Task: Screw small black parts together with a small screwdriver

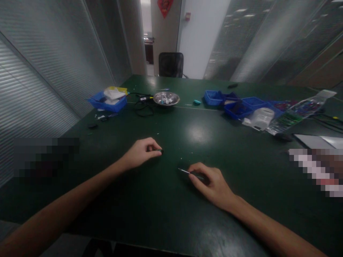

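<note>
My left hand [143, 152] is over the middle of the green table [128, 203], with thumb and fingers pinched on a small dark piece [162, 151]. Most of that piece is hidden by the fingers, so its kind is unclear. Lower and to the right, my right hand [210, 182] is closed around a thin screwdriver [184, 171]. Its slim silver shaft points left, toward the left hand, and its dark handle lies within the fingers. A gap separates the screwdriver tip from the small piece.
A metal dish [166, 99] with small white pieces stands farther back, beside black cables [144, 109]. A blue bin [107, 103] sits at left. Several blue bins [213, 97], a white container [261, 118] and a clear plastic bag [297, 112] occupy the right.
</note>
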